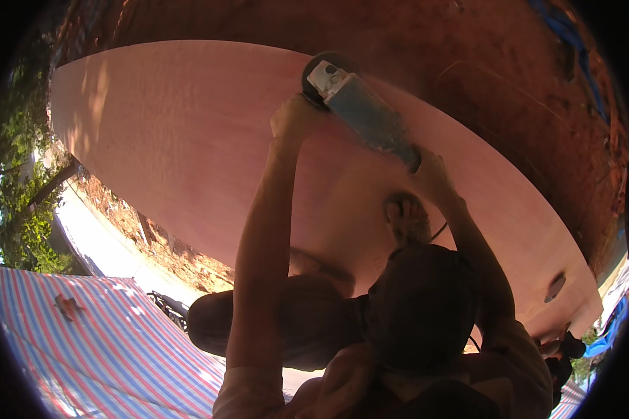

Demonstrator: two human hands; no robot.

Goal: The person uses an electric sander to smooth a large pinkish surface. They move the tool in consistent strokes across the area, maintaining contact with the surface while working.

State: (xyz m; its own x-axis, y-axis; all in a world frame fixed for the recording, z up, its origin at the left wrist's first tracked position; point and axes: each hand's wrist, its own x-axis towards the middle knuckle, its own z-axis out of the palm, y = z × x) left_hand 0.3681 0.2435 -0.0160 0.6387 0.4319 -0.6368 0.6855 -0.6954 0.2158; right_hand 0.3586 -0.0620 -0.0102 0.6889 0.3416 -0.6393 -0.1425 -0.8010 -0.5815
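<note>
A blue-grey angle grinder [370, 115] with a pale metal head and a round dark disc lies across the far edge of a large reddish wooden board [189, 126]. My left hand [293, 119] is closed beside the grinder's head, seemingly round a side handle that I cannot see. Around the narrow rear end of the body my right hand [432, 178] is closed. The disc is at the board's rim; whether it touches the wood I cannot tell. A dark cord [439, 232] runs down past my right forearm.
My foot [407, 220] rests on the board below the grinder. Toward the board's right end is a dark oval hole [555, 287]. A striped tarp [105, 335] spreads at lower left, under green leaves [42, 237]. Reddish earth [503, 77] lies beyond the board.
</note>
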